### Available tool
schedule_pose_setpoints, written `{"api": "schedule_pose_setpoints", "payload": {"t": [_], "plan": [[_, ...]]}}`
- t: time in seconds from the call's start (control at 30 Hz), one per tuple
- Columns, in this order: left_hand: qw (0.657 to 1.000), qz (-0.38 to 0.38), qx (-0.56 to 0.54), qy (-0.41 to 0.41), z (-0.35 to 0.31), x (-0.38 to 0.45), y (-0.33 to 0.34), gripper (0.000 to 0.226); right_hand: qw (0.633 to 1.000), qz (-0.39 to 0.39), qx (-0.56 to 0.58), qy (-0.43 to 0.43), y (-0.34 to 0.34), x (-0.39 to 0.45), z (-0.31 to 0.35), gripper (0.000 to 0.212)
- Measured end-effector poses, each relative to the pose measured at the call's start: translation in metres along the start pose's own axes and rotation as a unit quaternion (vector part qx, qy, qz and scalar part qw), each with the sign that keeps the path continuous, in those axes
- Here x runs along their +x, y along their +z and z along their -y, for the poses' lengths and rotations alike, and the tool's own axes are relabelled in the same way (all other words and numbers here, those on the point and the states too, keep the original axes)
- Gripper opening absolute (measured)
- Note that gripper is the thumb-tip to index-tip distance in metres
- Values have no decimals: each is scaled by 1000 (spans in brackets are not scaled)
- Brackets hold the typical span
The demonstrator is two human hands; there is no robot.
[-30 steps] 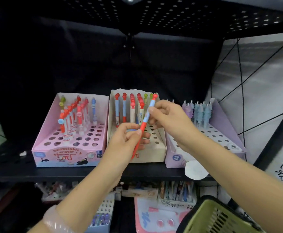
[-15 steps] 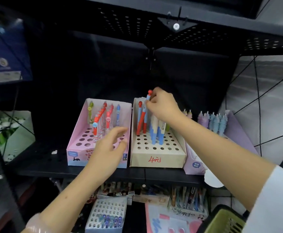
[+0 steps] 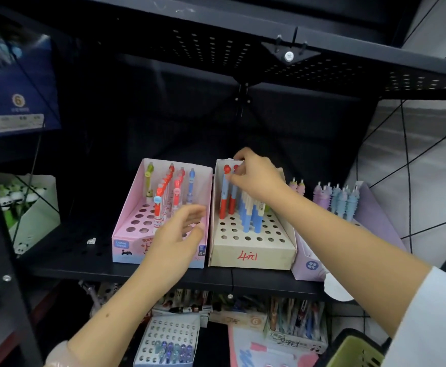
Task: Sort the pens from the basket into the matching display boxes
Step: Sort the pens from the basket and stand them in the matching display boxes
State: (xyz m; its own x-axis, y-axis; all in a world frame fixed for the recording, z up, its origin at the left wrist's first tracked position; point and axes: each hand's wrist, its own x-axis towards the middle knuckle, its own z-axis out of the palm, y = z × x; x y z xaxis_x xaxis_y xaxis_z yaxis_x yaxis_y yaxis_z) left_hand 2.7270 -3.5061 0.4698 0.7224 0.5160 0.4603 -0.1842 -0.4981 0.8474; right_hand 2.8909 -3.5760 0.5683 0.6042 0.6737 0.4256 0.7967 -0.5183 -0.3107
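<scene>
The red-and-blue pen (image 3: 232,193) stands upright in a back-row hole of the beige display box (image 3: 252,256), just beside another pen of the same kind (image 3: 224,193). The right hand (image 3: 259,178) is over the top of it, fingers curled around the cap, though the hand hides exactly how they pinch. The left hand (image 3: 179,237) hovers with relaxed, spread fingers in front of the pink display box (image 3: 134,234), holding nothing. A lilac display box (image 3: 375,207) with pastel pens sits to the right, all three on the black shelf (image 3: 65,250). The green basket (image 3: 354,350) shows at the bottom right corner.
</scene>
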Motion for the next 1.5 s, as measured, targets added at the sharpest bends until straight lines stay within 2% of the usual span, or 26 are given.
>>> {"api": "schedule_pose_setpoints", "payload": {"t": [0.07,0.2,0.27,0.43,0.57,0.63,0.73,0.8,0.93,1.0,1.13,1.3,1.5], "plan": [[1000,0,-4,-3,0,-1,-1,39,999,-29,10,-30,1,-2,0,32],[1000,2,-6,-4,-3,-4,2,39,994,-1,-89,-70,2,-4,-2,26],[1000,11,-13,-8,-5,-6,7,39,995,-4,-66,-74,-3,-8,-2,28],[998,58,-40,-4,-12,-23,32,35,990,-72,54,-111,-28,-55,-13,25],[985,152,-74,-29,-8,-58,82,32,989,-29,67,-132,-41,-128,-49,23],[975,207,-68,-38,-1,-83,115,32,992,24,85,-95,-38,-170,-83,21],[950,306,-46,-53,8,-118,161,26,988,109,106,32,-18,-238,-139,18],[932,356,-35,-54,11,-134,185,23,975,183,78,103,6,-283,-178,19],[903,427,18,-48,16,-152,216,24,910,375,9,177,64,-361,-243,30],[892,448,48,-36,20,-157,223,27,878,423,-9,223,90,-386,-266,41],[886,456,79,-21,24,-158,226,27,876,405,-88,248,127,-402,-295,56],[894,439,88,-31,26,-157,226,26,890,344,-216,208,156,-414,-295,40],[892,443,83,-32,34,-165,230,25,893,345,-179,228,166,-430,-298,53]]}}
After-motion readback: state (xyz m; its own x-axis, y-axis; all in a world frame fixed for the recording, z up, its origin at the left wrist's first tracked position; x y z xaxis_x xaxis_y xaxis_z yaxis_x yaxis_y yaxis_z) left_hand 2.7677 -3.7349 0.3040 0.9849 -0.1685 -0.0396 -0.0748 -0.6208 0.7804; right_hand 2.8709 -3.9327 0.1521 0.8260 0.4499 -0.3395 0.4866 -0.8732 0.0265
